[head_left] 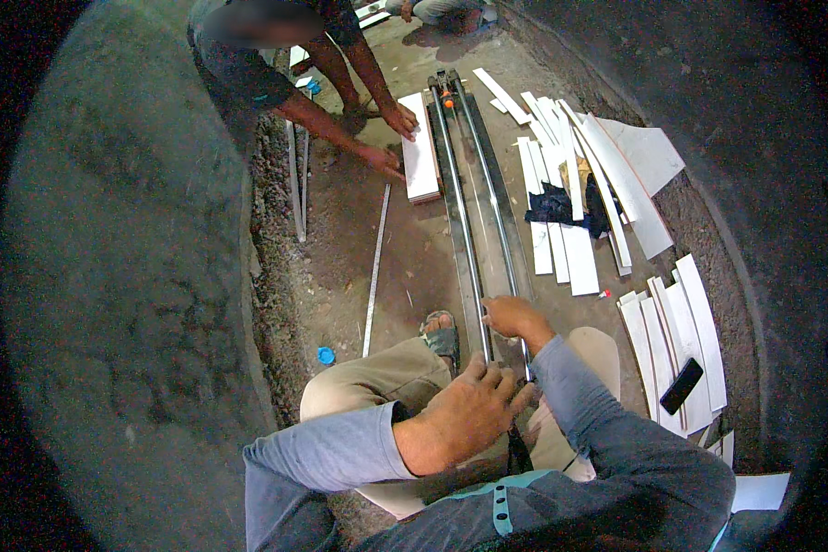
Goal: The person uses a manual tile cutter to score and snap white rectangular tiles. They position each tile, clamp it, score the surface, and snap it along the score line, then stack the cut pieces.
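A long metal tile cutter (pixel 463 166) lies lengthwise before me, with twin rails and an orange-marked carriage at its far end. My left hand (pixel 460 414) is over the near end, fingers apart and slightly bent, fingertips at the rails. Farther along, my right hand (pixel 515 317) has its fingers curled onto the left rail. Beside the cutter's far half, another person (pixel 248 69) bends over with both hands at a stack of white tiles (pixel 420 147). My sandalled foot (pixel 440 339) rests left of the cutter.
Cut white strips and a dark cloth (pixel 547 204) lie to the right. A phone (pixel 681 385) sits on more strips (pixel 699 322). A measuring strip (pixel 375 267) and blue cap (pixel 326 355) lie left. A second person (pixel 437 14) crouches behind. Concrete edges (pixel 253 276) run along both sides.
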Available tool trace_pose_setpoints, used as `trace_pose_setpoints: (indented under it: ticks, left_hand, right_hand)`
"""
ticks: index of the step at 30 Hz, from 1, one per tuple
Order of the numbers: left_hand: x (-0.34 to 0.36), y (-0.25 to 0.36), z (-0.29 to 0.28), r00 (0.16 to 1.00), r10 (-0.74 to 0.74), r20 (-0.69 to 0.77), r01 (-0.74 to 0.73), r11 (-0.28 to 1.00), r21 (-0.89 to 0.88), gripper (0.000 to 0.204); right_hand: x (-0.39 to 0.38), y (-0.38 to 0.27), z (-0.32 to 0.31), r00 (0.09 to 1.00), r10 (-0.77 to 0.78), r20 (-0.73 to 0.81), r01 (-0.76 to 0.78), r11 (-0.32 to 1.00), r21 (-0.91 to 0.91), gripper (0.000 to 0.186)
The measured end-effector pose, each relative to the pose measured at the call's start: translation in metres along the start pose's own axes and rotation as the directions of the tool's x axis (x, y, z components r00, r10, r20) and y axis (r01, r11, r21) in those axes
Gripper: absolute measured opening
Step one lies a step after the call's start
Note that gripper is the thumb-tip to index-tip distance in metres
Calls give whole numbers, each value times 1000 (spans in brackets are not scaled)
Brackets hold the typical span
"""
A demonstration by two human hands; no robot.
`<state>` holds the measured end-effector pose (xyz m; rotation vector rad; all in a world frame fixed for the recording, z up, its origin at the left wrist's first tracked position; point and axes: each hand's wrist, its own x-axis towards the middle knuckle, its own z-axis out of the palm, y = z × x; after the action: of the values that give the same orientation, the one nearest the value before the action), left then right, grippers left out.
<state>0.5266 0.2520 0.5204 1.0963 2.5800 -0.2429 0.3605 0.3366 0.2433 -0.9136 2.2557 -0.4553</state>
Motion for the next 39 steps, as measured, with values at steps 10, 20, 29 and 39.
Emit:
trace_pose_setpoints:
  ticks: [10,20,29,39]
  left_hand:
    - [-1,-18,-22,995,52,-88,-54,998,-23,54]
    - [2,-14,-4,979,156,-131,-171,979,-109,26]
    - [10,-9,-2,959,214,-185,-229,971,-65,18]
    - [14,4,0,986,135,-103,-142,987,-68,24]
  right_hand:
    - [16,1,-16,1000,-11,-16,11,1000,9,41]
    - [4,-5,-10,999,-31,-9,31,999,23,41]
    - [-10,3,-15,995,-47,-93,48,999,4,48]
    - [-9,3,-13,992,-85,-97,92,994,65,46]
